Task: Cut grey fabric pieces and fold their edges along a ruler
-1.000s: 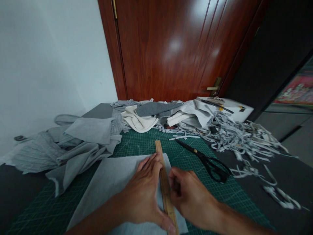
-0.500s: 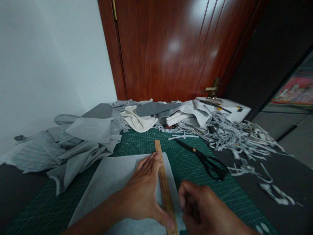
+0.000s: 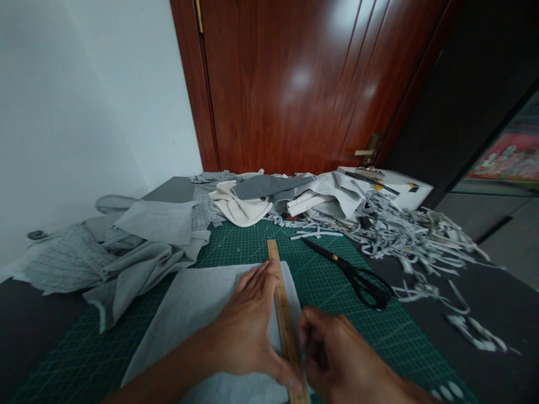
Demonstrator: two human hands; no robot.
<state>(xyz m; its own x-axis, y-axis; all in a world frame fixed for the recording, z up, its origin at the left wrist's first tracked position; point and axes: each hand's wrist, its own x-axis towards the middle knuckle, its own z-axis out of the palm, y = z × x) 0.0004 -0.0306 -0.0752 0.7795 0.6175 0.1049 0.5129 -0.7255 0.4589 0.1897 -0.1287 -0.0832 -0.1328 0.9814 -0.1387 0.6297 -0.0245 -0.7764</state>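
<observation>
A pale grey piece of cloth (image 3: 197, 303) lies flat on the green cutting mat (image 3: 236, 241). Along its right side runs a wooden ruler (image 3: 286, 325). My left hand (image 3: 248, 325), fingers and thumb stretched out, presses the ruler onto the cloth. Close to the right of the ruler, at the cloth's edge, is my right hand (image 3: 332, 350) with its fingers curled closed. Whatever it may hold is hidden by the fingers. Black-handled scissors (image 3: 349, 272) rest on the mat, beyond my right hand.
Crumpled grey fabric (image 3: 143, 247) is heaped at the left. White and grey cloth pieces (image 3: 240, 207) lie at the back. A tangled pile of cut strips (image 3: 404, 230) spreads over the right side, before a white box (image 3: 404, 188). A brown door (image 3: 295, 84) stands behind.
My right hand has shifted slightly left, closer to the ruler. My left hand and the ruler have stayed in place on the cloth.
</observation>
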